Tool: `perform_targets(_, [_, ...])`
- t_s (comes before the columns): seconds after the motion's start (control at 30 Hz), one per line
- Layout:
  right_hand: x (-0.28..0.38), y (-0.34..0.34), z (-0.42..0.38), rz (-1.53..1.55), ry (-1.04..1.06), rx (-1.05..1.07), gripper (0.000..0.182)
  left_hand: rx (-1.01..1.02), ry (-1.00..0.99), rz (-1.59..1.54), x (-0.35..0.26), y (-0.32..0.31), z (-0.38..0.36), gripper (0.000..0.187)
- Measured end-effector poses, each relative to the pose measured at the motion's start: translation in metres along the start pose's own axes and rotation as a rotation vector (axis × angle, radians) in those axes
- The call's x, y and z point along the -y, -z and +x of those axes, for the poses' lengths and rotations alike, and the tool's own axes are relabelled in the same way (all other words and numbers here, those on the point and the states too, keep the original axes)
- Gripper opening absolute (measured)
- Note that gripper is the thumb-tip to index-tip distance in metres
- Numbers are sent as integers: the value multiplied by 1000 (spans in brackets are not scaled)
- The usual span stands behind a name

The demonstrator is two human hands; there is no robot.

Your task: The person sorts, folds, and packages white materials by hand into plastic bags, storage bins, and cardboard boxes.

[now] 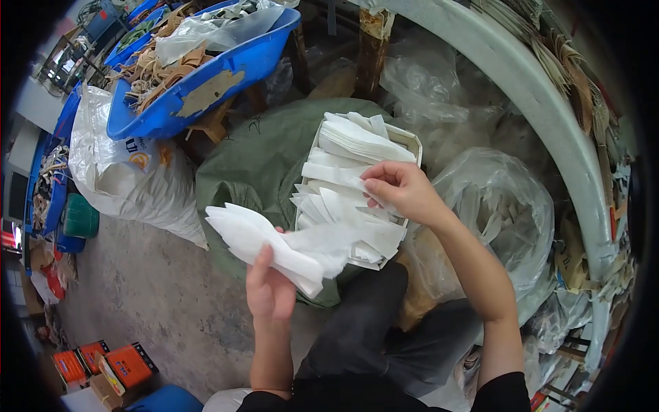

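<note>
My left hand (pixel 270 281) grips a fanned stack of white shaped sheets (pixel 264 242), thumb on top. A thin, blurred white piece trails from the right side of this stack. My right hand (pixel 397 187) is over the box, its thumb and fingertips pinched on a white strip (pixel 336 175). Beneath it, an open box (pixel 417 145) holds several piles of white pieces, some lying loosely fanned at the lower end. The box rests on a dark green sack (pixel 240 161).
Blue tub (pixel 233 65) of scraps stands at upper left, above a white woven sack (pixel 130 178). A clear plastic bag (pixel 504 199) sits right of the box. A pale curved beam (pixel 549 103) arcs along the right. Orange boxes (pixel 127 364) are at lower left.
</note>
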State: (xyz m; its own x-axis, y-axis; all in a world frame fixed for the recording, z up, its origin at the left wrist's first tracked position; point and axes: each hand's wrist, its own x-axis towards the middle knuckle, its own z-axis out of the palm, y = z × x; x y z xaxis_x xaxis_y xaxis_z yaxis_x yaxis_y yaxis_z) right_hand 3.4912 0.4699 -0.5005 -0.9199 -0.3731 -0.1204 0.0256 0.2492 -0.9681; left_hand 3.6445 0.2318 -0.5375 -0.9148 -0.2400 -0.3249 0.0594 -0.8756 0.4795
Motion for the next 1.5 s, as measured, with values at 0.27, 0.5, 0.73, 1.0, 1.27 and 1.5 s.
perform_targets(0.27, [-16,0,-9,-58,38,-17,14,141,-2,268,25,-5,-2,46])
perform_targets(0.5, [20,-3,-53,-138,129,-255,26,168,82,294,38,-8,-7,46])
perform_targets(0.73, [2,-60,-93,-364,283,-26,58,144,145,146,51,-24,-25,43])
perform_targets(1.0, [-3,-45,-77,148,32,-54,58,61,99,277,51,-1,-15,43])
perform_targets(1.27, [3,12,-3,-227,80,-21,58,10,50,108,32,1,-11,42])
perform_targets(1.5, [-14,-13,-9,-626,370,-122,50,-25,65,91,37,-7,-6,40])
